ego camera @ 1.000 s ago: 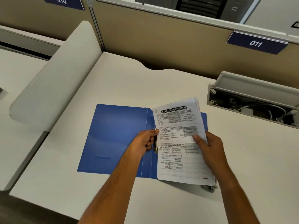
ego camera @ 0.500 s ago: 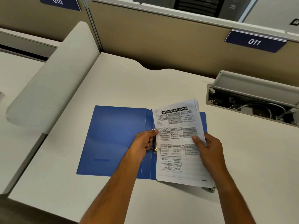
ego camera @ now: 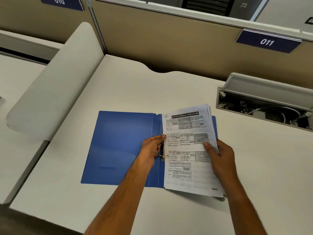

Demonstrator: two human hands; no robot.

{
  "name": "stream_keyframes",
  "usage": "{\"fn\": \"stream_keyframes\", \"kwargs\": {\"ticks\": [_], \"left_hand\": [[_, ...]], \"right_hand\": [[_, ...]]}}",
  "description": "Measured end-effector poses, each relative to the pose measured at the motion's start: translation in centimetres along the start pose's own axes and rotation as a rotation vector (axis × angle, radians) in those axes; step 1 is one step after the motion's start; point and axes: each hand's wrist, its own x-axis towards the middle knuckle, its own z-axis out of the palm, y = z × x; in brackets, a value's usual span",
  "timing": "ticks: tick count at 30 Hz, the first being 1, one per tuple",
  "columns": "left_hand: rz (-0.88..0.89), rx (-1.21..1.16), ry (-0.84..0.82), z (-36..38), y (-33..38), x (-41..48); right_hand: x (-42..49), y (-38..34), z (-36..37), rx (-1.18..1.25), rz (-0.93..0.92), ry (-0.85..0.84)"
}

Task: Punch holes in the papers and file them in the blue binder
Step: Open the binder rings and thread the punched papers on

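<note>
A blue binder [ego camera: 122,146] lies open flat on the white desk [ego camera: 135,92]. A stack of printed papers [ego camera: 188,158] headed "Occupational Structure" rests over its right half. My left hand [ego camera: 151,148] pinches the metal ring mechanism [ego camera: 163,150] at the spine, beside the papers' left edge. My right hand [ego camera: 220,156] grips the stack's right edge, thumb on top. A metal object, partly hidden, peeks out under the papers' lower right corner [ego camera: 221,198].
An open cable tray [ego camera: 264,106] with wires is sunk in the desk at the right. A rounded white divider [ego camera: 50,85] borders the left side. Tan partition walls [ego camera: 169,44] with plates 010 and 011 stand behind.
Almost nothing has moved. Both hands keep the same hold on the rings and the papers; only the camera view has shifted slightly.
</note>
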Motion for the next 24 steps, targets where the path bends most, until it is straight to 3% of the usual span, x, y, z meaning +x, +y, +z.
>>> {"fn": "stream_keyframes", "kwargs": {"ticks": [3,7,9,11,14,18,24], "left_hand": [[0.084,0.009,0.053,0.3,-0.5,-0.7],[0.537,0.537,0.320,-0.9,-0.8,-0.8],[0.675,0.671,0.282,-1.5,0.3,0.1],[0.677,0.719,0.098,-1.7,2.1,1.4],[0.524,0.765,-0.134,-2.0,4.2,2.9],[0.508,0.873,-0.186,-2.4,4.7,3.5],[0.518,0.772,-0.218,-2.8,4.3,3.4]], "right_hand": [[0.6,-0.3,-0.1,-0.004,-0.003,-0.020],[0.8,-1.1,-0.2,-0.019,-0.036,-0.079],[1.0,-1.3,-0.2,-0.029,-0.036,-0.093],[1.2,-1.2,-0.2,-0.041,-0.030,-0.092],[1.4,-1.0,-0.3,-0.024,-0.012,-0.062],[1.4,0.0,-0.6,0.023,0.028,-0.028],[1.4,0.9,-0.5,0.055,0.060,-0.021]]}}
